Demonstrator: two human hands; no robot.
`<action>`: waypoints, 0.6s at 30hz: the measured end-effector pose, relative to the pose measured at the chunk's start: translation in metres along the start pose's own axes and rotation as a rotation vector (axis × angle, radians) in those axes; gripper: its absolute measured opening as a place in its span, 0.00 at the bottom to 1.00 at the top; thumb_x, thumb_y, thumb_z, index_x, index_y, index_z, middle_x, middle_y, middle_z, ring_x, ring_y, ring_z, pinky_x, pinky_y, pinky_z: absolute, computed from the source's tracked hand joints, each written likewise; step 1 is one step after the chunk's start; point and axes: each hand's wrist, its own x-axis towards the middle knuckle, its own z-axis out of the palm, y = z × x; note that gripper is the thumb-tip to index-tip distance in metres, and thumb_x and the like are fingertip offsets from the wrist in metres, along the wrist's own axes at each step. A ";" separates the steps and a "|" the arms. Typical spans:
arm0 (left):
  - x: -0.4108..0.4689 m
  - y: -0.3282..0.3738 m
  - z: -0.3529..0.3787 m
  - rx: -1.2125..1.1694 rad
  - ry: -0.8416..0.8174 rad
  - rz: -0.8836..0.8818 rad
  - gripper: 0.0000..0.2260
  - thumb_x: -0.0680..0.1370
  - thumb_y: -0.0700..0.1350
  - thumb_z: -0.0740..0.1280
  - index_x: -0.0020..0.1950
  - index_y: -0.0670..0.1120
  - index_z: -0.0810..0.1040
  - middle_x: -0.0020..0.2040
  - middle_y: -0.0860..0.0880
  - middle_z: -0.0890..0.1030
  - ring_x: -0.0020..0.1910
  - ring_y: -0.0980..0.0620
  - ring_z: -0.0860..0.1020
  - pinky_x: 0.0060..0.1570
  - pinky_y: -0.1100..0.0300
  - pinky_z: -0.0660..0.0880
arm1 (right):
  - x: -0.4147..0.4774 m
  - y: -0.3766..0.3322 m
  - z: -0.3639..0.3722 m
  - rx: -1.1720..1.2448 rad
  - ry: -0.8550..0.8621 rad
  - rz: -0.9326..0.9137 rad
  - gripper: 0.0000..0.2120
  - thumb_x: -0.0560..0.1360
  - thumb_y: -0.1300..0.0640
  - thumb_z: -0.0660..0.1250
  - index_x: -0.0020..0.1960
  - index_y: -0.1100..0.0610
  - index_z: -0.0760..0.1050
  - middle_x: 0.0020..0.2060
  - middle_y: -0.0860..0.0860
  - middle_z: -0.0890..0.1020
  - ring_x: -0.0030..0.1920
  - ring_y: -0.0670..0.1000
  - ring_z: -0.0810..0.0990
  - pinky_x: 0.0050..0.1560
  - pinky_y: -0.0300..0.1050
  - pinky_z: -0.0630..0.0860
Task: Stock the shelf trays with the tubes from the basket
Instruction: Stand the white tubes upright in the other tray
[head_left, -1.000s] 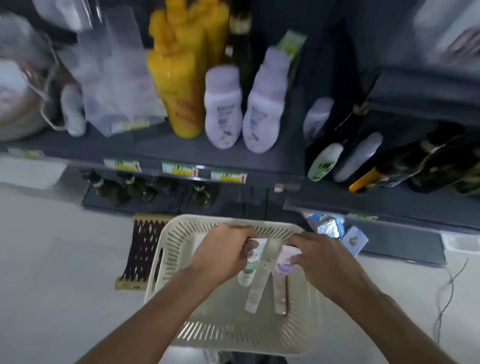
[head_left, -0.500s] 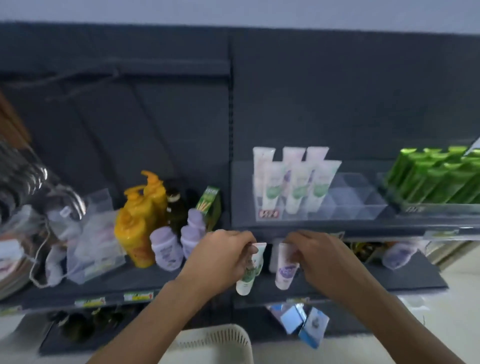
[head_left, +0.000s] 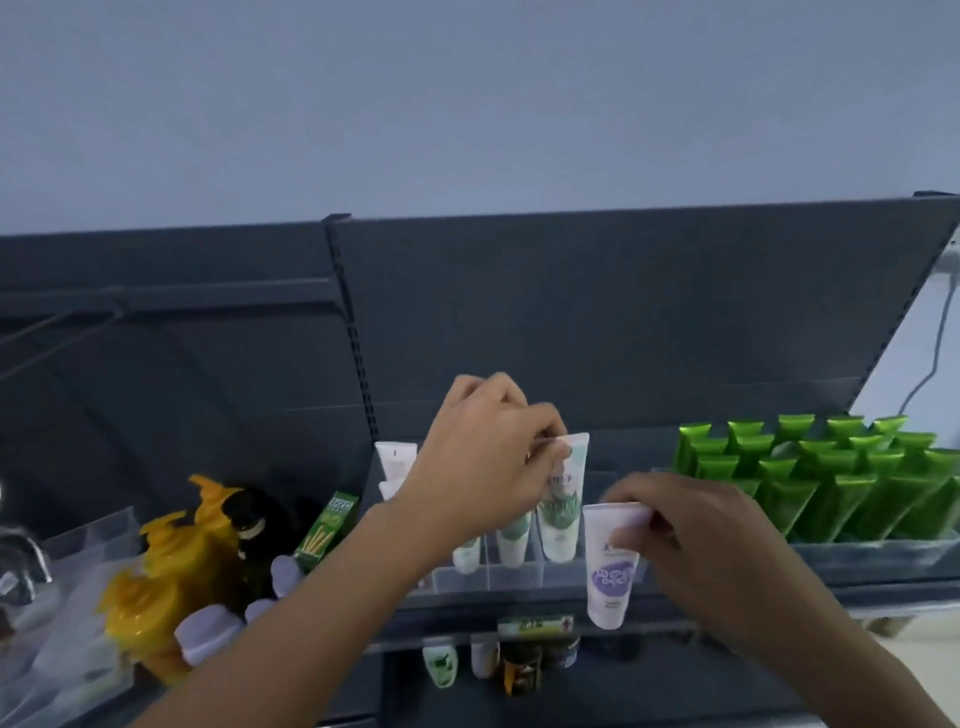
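Note:
My left hand (head_left: 488, 457) pinches the flat top of a white tube with a green label (head_left: 561, 512), cap down, over the clear shelf tray (head_left: 488, 577). Several similar green-label tubes (head_left: 511, 543) stand in that tray, partly hidden behind my left hand. My right hand (head_left: 696, 535) grips the top of a white tube with a purple label (head_left: 610, 566), which hangs cap down in front of the tray's right end. The basket is out of view.
Rows of green tubes (head_left: 821, 483) fill a clear tray at the right. Yellow pump bottles (head_left: 171, 577), a dark bottle and a green box (head_left: 327, 525) stand on the lower left shelf. Small jars (head_left: 519, 665) sit on the shelf below.
Both hands rose from the basket to the shelf, each with a tube. The left hand lifted its green-label tube up over the tray; the view tilted upward and the basket left the frame.

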 end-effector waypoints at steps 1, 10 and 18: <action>0.013 -0.001 0.005 0.008 0.002 -0.010 0.08 0.78 0.56 0.65 0.48 0.56 0.82 0.38 0.59 0.78 0.50 0.60 0.72 0.64 0.59 0.62 | 0.006 0.004 -0.003 0.007 0.005 -0.010 0.08 0.72 0.56 0.72 0.46 0.45 0.75 0.37 0.40 0.79 0.39 0.45 0.76 0.41 0.44 0.74; 0.076 -0.031 0.060 0.136 -0.145 -0.069 0.09 0.79 0.57 0.63 0.49 0.57 0.82 0.40 0.59 0.81 0.51 0.60 0.74 0.63 0.56 0.60 | 0.063 0.027 0.008 0.017 0.078 -0.097 0.07 0.72 0.56 0.73 0.45 0.47 0.77 0.34 0.41 0.78 0.33 0.43 0.73 0.36 0.42 0.72; 0.071 -0.046 0.102 0.025 -0.293 -0.164 0.09 0.78 0.56 0.65 0.46 0.56 0.83 0.39 0.60 0.82 0.51 0.60 0.74 0.64 0.54 0.59 | 0.084 0.052 0.051 0.037 -0.030 -0.026 0.06 0.72 0.54 0.70 0.45 0.46 0.74 0.39 0.41 0.79 0.39 0.45 0.76 0.41 0.44 0.75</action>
